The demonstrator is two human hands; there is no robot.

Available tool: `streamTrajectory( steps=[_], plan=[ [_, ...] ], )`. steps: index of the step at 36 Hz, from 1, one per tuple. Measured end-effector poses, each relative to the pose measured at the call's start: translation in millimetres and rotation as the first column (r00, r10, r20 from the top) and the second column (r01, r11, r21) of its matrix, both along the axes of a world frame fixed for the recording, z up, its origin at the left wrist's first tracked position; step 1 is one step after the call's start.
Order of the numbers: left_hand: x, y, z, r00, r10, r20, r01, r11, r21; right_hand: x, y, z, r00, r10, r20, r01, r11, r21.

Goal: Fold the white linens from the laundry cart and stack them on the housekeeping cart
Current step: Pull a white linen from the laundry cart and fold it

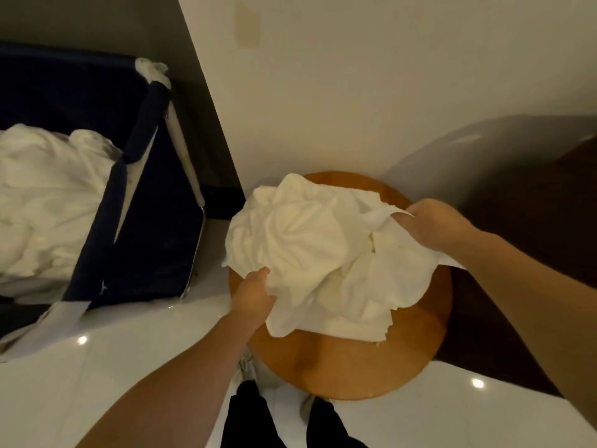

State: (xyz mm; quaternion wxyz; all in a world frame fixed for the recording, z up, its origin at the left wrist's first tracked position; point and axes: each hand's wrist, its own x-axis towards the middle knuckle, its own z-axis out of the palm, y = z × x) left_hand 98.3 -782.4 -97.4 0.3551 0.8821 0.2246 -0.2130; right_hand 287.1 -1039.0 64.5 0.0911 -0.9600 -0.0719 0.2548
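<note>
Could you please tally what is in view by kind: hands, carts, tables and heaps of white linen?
Hands: 2, the left hand and the right hand, both gripping the table heap
Laundry cart: 1
Round wooden table: 1
White linen heaps: 2, the table heap and the cart heap
Total: 6

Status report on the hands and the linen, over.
Both grip white linen: left hand, right hand. Crumpled on round wooden table, not yet folded. No obstruction seen.
</note>
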Motion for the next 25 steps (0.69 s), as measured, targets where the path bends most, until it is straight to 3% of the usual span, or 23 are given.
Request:
streamTrajectory(
  steps=[4, 7, 12, 17, 21, 25],
  plan=[
    [3, -3, -14, 1.0, -0.016, -0.017, 0.017, 0.995, 0.098, -7, -5, -16, 1.0, 0.025, -0.001, -0.025, 0.999, 0.042],
    [6, -5, -18, 0.998, 0.001, 0.061, -0.011, 0.988, 0.151, -11, -6, -21, 0.999, 0.031, -0.017, -0.03, 0.996, 0.082],
    [8, -1, -23, 0.997, 0.012, 0.071, -0.013, 1.0, 0.001, -13, -6, -21, 1.0, -0.012, -0.008, 0.013, 0.982, 0.187],
    [12, -2, -36, 0.989, 0.123, 0.077, -0.122, 0.992, -0.017, -11, -11, -28, 1.0, -0.02, -0.004, 0.021, 0.975, 0.223],
    [15, -3, -39, 0.976, 0.063, 0.206, -0.085, 0.991, 0.101, -11, -9, -41, 0.999, -0.006, -0.032, 0.012, 0.982, 0.189],
    [29, -7, -15, 0.886, 0.132, 0.445, -0.166, 0.985, 0.039, -26, 11, -50, 0.966, 0.244, -0.089, -0.225, 0.957, 0.184]
  ],
)
